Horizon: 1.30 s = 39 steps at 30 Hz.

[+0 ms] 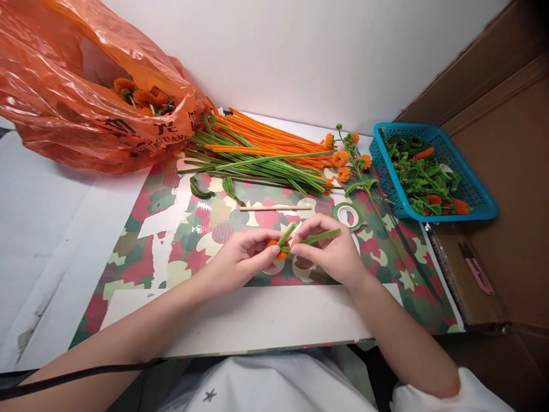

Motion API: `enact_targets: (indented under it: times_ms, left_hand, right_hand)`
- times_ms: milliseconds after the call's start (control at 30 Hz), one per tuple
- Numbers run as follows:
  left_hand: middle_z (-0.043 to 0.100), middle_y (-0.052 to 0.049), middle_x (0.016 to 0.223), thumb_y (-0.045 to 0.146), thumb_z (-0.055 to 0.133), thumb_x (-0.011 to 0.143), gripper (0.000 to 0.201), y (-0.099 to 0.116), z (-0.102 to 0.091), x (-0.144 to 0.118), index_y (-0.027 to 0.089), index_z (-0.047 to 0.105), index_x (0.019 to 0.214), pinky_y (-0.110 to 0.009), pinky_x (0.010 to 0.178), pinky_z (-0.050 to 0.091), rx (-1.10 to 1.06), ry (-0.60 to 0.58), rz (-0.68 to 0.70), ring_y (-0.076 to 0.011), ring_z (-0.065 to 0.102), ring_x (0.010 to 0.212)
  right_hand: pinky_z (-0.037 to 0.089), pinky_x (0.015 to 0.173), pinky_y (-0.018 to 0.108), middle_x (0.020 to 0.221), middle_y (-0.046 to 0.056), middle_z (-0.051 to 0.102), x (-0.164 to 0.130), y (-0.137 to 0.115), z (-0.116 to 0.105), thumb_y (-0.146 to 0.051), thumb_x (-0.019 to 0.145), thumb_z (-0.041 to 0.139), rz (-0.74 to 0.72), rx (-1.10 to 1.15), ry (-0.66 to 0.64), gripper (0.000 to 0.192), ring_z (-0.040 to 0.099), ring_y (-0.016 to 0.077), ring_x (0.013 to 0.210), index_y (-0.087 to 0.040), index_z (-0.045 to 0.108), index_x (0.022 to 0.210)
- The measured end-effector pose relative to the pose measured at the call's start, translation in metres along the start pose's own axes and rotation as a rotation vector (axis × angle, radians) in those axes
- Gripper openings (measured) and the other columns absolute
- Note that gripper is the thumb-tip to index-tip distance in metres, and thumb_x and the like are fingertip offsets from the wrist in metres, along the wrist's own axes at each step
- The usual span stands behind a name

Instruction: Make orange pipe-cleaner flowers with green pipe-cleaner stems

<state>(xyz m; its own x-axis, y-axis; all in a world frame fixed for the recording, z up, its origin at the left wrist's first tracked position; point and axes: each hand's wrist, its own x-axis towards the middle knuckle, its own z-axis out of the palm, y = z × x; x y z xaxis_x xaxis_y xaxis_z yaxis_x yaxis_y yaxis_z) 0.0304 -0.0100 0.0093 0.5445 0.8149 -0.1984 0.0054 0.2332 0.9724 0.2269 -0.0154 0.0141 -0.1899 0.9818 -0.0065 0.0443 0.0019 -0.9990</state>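
Your left hand (pixel 244 257) pinches a small orange flower (pixel 278 250) over the patterned mat (pixel 171 229) on the counter, and your right hand (pixel 332 252) is closed on its green stem (pixel 319 236). This flower looks half built. Finished ones lie in the blue basket (pixel 484 200), and many loose pipe cleaners (pixel 261 151) remain.

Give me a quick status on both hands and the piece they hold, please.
Left hand pinching orange pipe-cleaner flower. Right hand gripping its green pipe-cleaner stem. Wooden stick lies just beyond, clear.
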Motion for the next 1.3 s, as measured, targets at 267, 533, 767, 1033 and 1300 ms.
enact_targets:
  times_ms: [267, 533, 767, 1033, 1300]
  left_hand:
    - [0.069, -0.003, 0.075, 0.034, 0.064, 0.085, 0.028, -0.002, 0.008, 0.001, 0.015, 0.070, 0.106, -0.020, 0.055, 0.054, 0.078, 0.421, 0.174, -0.0113, 0.062, 0.060]
    - [0.073, -0.007, 0.092, 0.029, 0.064, 0.086, 0.029, -0.011, 0.012, -0.003, 0.016, 0.070, 0.111, -0.026, 0.068, 0.059, 0.223, 0.370, 0.248, -0.0162, 0.069, 0.074]
    - [0.072, -0.008, 0.091, 0.027, 0.063, 0.086, 0.027, -0.015, 0.014, -0.003, 0.016, 0.070, 0.110, -0.025, 0.067, 0.059, 0.280, 0.371, 0.293, -0.0162, 0.070, 0.075]
    - [0.072, -0.006, 0.080, 0.026, 0.063, 0.085, 0.020, -0.010, 0.015, -0.001, 0.013, 0.071, 0.098, -0.024, 0.062, 0.058, 0.254, 0.343, 0.238, -0.0153, 0.068, 0.068]
    - [0.074, -0.010, 0.102, 0.030, 0.067, 0.081, 0.027, -0.008, 0.015, -0.003, 0.015, 0.072, 0.103, -0.027, 0.068, 0.061, 0.133, 0.358, 0.152, -0.0190, 0.072, 0.079]
  right_hand:
    - [0.056, 0.065, 0.024, 0.075, -0.004, 0.067, -0.007, 0.010, 0.033, -0.027, 0.068, 0.080, 0.082, 0.234, 0.434, 0.046, 0.066, 0.0120, 0.070, -0.024, 0.039, 0.088]
    - [0.059, 0.060, 0.026, 0.071, 0.002, 0.070, -0.008, 0.009, 0.043, -0.028, 0.061, 0.083, 0.132, 0.206, 0.453, 0.034, 0.069, 0.0158, 0.067, -0.019, 0.061, 0.084]
    - [0.059, 0.054, 0.026, 0.069, 0.002, 0.071, -0.008, 0.007, 0.044, -0.026, 0.063, 0.081, 0.043, 0.179, 0.490, 0.023, 0.069, 0.0161, 0.063, -0.019, 0.067, 0.080]
    - [0.055, 0.059, 0.025, 0.079, 0.003, 0.070, -0.012, 0.011, 0.040, -0.016, 0.080, 0.066, -0.168, -0.054, 0.372, 0.010, 0.066, 0.0147, 0.074, -0.023, 0.073, 0.080]
    - [0.052, 0.061, 0.027, 0.081, 0.003, 0.065, -0.010, 0.008, 0.031, -0.010, 0.086, 0.055, -0.368, -0.354, 0.220, 0.020, 0.063, 0.0153, 0.076, -0.023, 0.070, 0.084]
